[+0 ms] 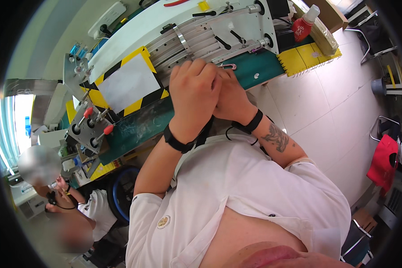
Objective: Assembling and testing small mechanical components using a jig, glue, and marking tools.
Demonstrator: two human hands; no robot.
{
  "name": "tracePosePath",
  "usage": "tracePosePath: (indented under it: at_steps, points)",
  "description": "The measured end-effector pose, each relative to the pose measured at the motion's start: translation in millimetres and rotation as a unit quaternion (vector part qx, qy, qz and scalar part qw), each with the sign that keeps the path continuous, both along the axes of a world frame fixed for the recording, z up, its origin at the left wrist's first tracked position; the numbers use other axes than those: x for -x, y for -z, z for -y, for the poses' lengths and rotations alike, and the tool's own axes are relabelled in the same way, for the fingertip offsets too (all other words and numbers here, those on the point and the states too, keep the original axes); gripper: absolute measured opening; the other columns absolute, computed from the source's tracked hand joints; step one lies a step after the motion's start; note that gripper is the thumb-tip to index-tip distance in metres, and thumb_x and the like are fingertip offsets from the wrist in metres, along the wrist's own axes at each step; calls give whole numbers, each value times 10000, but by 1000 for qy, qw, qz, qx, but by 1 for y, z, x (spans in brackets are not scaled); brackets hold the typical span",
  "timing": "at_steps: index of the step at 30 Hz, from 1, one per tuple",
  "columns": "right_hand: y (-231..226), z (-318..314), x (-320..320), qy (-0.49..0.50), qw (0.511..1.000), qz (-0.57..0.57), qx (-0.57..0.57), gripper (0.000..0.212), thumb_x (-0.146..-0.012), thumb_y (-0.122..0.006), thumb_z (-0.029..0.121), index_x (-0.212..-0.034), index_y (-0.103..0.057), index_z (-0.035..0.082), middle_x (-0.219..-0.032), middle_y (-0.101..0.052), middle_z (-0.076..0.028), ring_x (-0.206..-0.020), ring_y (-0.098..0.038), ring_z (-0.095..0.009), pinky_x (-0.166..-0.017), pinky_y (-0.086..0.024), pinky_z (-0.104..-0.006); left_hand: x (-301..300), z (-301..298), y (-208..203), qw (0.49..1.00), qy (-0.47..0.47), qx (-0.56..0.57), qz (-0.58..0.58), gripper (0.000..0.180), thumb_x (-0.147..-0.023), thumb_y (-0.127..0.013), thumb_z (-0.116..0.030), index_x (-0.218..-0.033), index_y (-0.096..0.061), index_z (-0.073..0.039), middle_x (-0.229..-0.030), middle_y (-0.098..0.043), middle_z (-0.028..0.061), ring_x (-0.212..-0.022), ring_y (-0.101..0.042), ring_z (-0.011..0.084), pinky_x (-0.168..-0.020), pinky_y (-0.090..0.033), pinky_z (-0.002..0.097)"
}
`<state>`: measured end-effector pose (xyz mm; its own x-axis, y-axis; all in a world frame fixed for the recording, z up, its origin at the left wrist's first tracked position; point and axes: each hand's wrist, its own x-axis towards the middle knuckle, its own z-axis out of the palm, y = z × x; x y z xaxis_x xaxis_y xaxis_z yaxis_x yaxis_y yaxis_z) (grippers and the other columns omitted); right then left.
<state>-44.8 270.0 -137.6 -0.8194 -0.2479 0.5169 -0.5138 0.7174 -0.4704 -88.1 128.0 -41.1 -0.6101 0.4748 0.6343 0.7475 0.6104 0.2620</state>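
My left hand [194, 96] and my right hand [233, 97] are together in front of my chest, at the near edge of the bench. Fingers on both are curled, and the left partly covers the right. Whatever lies between them is hidden. Each wrist carries a black band. Just past my right fingers, a small pink piece [230, 66] shows over the green mat [248, 71]. Behind the hands is a metal rail fixture [201, 42] with black lever handles. Left of them, a white sheet [128, 85] lies within a yellow-and-black striped border.
A red bottle [302, 30] with a white cap stands at the back right, near yellow panels [306, 59]. Red-tipped clamps [96, 123] rise from the fixture's left end plate. A power strip [107, 18] is at the back. Another person [100, 212] sits at the lower left.
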Motion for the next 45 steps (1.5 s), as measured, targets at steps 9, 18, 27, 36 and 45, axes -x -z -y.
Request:
tracePosePath:
  at_steps: [9, 18, 27, 36, 45]
  points:
    - [-5, 6, 6, -17, 998, -30, 52, 366, -907, -817, 197, -1232, -755, 41, -1264, -767, -183, -1297, -688, -422, -1146, -508, -561, -25, 36, 6, 991, 77, -113, 5, 192, -770, -862, -51, -893, -723, -100, -820, -659, 75, -758, -681, 306, -699, -539, 446]
    - [-120, 139, 33, -169, 957, 124, 200, 222, -1034, -767, 164, -1213, -780, 33, -1108, -785, -175, -971, -776, -359, -884, -634, -461, -90, 127, -42, 955, 157, -252, -31, 308, -741, -827, 58, -1016, -760, -63, -770, -644, 35, -599, -642, 229, -567, -528, 355]
    - [-108, 221, 30, -248, 951, 146, -111, 55, -1008, -669, 112, -1022, -702, 70, -895, -760, -192, -861, -740, -459, -767, -576, -554, -100, 156, -39, 941, 164, -297, -19, 310, -730, -812, 55, -1014, -751, -52, -779, -656, 31, -605, -644, 222, -561, -526, 353]
    - [-95, 196, 40, -203, 959, 187, -70, 74, -927, -707, 138, -980, -698, 87, -845, -757, -173, -836, -751, -460, -720, -578, -554, -95, 151, -28, 935, 176, -306, 29, 282, -742, -815, 32, -1001, -758, -64, -781, -682, 40, -627, -676, 248, -568, -534, 362]
    - [-99, 201, 35, -244, 947, 196, -66, 90, -951, -640, 36, -1018, -692, 67, -858, -737, -228, -830, -716, -499, -731, -553, -560, -106, 152, -33, 948, 158, -271, 57, 263, -711, -819, 28, -939, -747, -80, -768, -648, 38, -610, -640, 249, -542, -499, 363]
